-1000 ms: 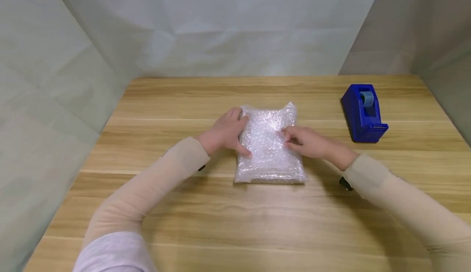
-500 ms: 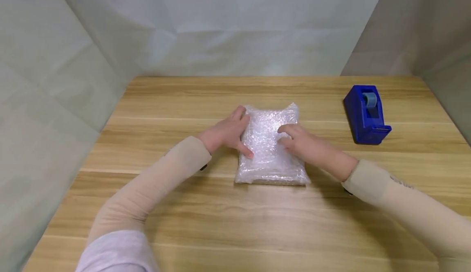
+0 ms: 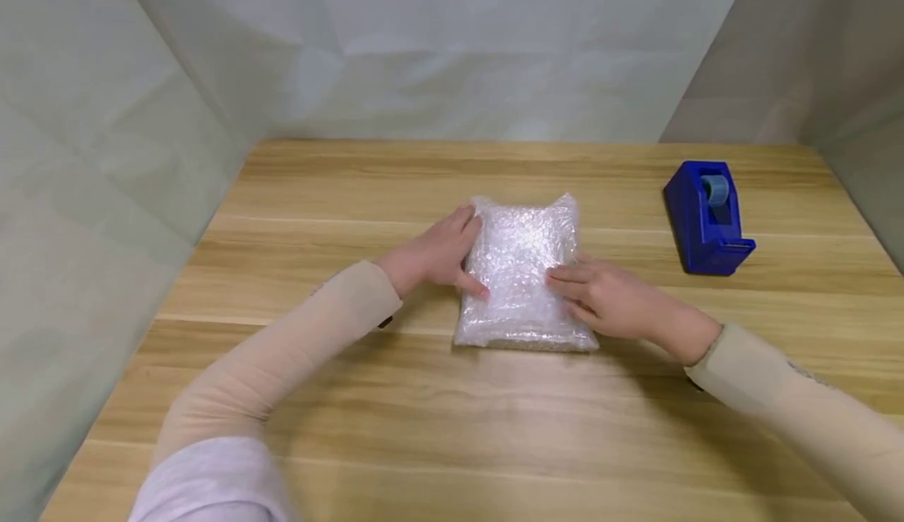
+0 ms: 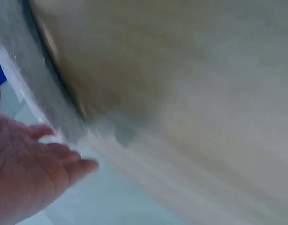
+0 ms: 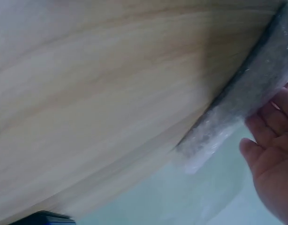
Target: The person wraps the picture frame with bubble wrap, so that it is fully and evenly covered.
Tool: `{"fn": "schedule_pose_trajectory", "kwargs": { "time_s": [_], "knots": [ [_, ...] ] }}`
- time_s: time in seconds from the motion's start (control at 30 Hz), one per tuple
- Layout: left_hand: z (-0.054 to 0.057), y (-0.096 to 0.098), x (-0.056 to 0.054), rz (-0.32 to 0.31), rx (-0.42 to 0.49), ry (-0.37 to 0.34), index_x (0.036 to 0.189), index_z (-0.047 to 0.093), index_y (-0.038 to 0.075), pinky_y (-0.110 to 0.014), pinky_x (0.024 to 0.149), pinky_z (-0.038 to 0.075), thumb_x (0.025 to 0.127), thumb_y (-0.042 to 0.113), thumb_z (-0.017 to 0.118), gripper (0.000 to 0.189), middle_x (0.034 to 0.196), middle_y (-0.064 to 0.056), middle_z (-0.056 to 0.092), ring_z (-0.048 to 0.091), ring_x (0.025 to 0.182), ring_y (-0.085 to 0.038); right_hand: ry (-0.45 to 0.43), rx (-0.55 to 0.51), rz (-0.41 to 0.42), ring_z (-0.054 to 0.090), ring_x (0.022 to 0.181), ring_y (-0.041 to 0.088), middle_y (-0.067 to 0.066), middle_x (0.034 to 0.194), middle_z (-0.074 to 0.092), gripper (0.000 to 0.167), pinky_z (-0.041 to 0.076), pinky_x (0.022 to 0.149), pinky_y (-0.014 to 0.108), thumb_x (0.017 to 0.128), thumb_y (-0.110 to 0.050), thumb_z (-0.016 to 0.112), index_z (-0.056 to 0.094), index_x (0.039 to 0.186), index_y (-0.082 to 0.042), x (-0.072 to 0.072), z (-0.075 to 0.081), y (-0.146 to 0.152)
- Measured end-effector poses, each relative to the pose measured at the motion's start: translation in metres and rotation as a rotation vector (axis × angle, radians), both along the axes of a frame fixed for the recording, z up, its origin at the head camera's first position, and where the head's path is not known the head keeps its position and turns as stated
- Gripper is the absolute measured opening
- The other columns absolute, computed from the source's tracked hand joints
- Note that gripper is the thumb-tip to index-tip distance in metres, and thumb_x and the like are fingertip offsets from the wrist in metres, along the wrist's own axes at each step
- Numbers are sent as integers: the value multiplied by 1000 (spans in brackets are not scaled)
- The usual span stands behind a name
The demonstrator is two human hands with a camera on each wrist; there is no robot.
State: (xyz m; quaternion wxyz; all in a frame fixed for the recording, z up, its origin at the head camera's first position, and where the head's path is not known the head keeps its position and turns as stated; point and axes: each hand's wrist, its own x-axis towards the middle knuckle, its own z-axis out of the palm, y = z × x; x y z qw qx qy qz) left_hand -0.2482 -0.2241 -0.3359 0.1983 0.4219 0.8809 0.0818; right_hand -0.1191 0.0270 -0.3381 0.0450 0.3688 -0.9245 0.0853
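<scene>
A flat package in bubble wrap lies on the wooden table, its far corners sticking up a little. Along its left edge rests my left hand, thumb on top and fingers spread at the far left corner. My right hand lies with extended fingers on the package's right side. In the left wrist view the left palm is beside the wrapped edge. From the right wrist, the right hand's fingers show against the package's side.
A blue tape dispenser with a roll of tape stands at the back right of the wooden table. Pale sheets hang behind the table and at its sides.
My right hand has gone from bent fingers over the middle of the package to straighter fingers flat on its right side, nearer to me. The left hand has stayed in place.
</scene>
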Motion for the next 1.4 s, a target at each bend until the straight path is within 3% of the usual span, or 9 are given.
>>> {"fn": "schedule_pose_trajectory", "kwargs": {
  "time_s": [0.23,0.4,0.47,0.63,0.83,0.9,1.1,1.27,1.4],
  "knots": [
    [-4,-12,30,-102,129,114,148,27,3,-50,118,17,85,53,61,87,155,-26,14,17,143,-41,-75,33,-63,54,122,36,22,131,56,51,36,107,54,89,-25,65,55,128,7,5,-2,-2],
    [-15,-17,54,-147,117,31,151,23,9,-56,117,9,92,55,49,79,157,-23,4,4,145,-41,-59,22,-71,55,120,36,22,129,57,52,37,106,55,87,-25,67,56,126,8,6,-1,-3],
    [-18,-15,59,-138,85,43,152,18,10,-58,117,4,91,59,48,84,158,-22,-1,-2,145,-40,-59,22,-78,55,120,37,22,128,58,51,38,106,55,87,-25,67,57,125,8,8,0,-4],
    [-17,-9,66,-175,46,149,153,17,13,-63,115,1,87,65,48,90,158,-22,1,-1,145,-40,-51,47,-99,55,120,36,21,129,58,50,39,106,53,89,-26,65,57,125,7,11,2,-5],
    [-14,-3,70,-454,236,201,147,34,5,-46,119,19,96,37,51,63,154,-17,27,25,143,-33,-63,53,-110,53,123,35,21,132,56,49,37,107,53,90,-25,63,56,126,7,11,2,-5],
    [-15,-1,69,-497,258,209,145,38,4,-41,118,24,96,36,53,60,152,-15,33,31,141,-30,-71,52,-113,52,124,35,21,133,55,49,37,107,53,91,-25,63,56,127,7,10,2,-5],
    [-12,9,74,-489,170,212,146,36,7,-44,116,28,96,38,52,61,152,-13,34,31,141,-29,-140,43,-145,47,128,37,20,137,51,46,37,107,53,94,-22,58,53,131,5,10,3,-3],
    [-10,18,78,-483,117,229,144,37,1,-40,117,25,97,26,52,55,152,-17,32,29,141,-29,-258,-49,-150,41,132,39,21,142,45,44,34,108,55,96,-14,55,49,134,5,5,2,7],
    [-11,22,76,-488,110,204,145,32,-4,-35,119,21,97,21,51,56,155,-17,25,25,143,-28,-290,-106,-129,40,133,38,21,143,43,43,35,108,54,95,-12,56,49,134,5,0,1,16]
  ]
}}
